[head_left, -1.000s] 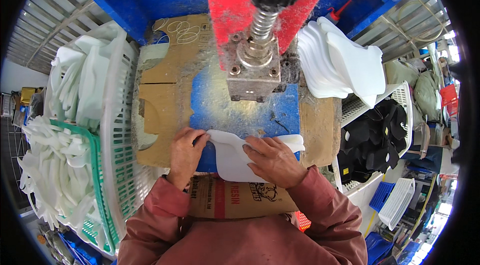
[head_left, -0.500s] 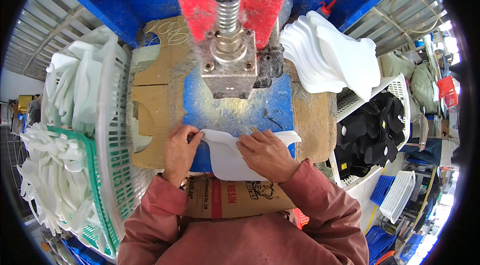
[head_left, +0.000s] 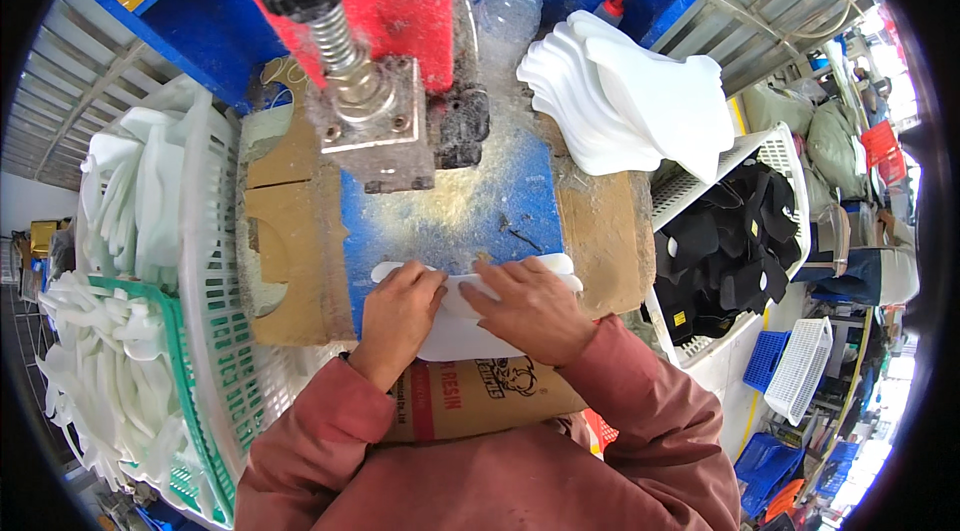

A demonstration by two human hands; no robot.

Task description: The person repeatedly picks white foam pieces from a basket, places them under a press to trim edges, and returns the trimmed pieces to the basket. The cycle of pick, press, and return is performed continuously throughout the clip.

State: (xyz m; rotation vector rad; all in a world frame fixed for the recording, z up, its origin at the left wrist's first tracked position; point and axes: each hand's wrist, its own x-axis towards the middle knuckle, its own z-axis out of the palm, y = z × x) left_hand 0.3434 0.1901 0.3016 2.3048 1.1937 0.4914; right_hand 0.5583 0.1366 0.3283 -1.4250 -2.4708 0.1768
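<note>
A thin white shaped piece point(head_left: 465, 339), foam-like, lies across the front edge of the blue work surface point(head_left: 520, 226), its lower part hanging over toward me. Two white edges show at its right end, so it looks folded or doubled. My left hand point(head_left: 400, 319) is closed on its upper edge at the left, thumb and fingers pinched together. On the right side, my right hand point(head_left: 535, 306) grips the piece, with bent fingers over its top edge and the thumb in front. Beyond both hands stands a dusty metal press head point(head_left: 385, 136) with a spring and black knob.
White shaped pieces point(head_left: 640, 101) are stacked at the back right. Black pieces point(head_left: 725, 251) fill a white basket point(head_left: 690, 356) to the right. On the left, white crates point(head_left: 215, 261) and a green basket point(head_left: 185, 351) hold white pieces. A plastic bottle point(head_left: 510, 6) stands behind the press.
My view has shifted, so the press head sits further left. My left hand has moved inward along the piece, closer to my right hand. The right hand's fingers have stretched out somewhat.
</note>
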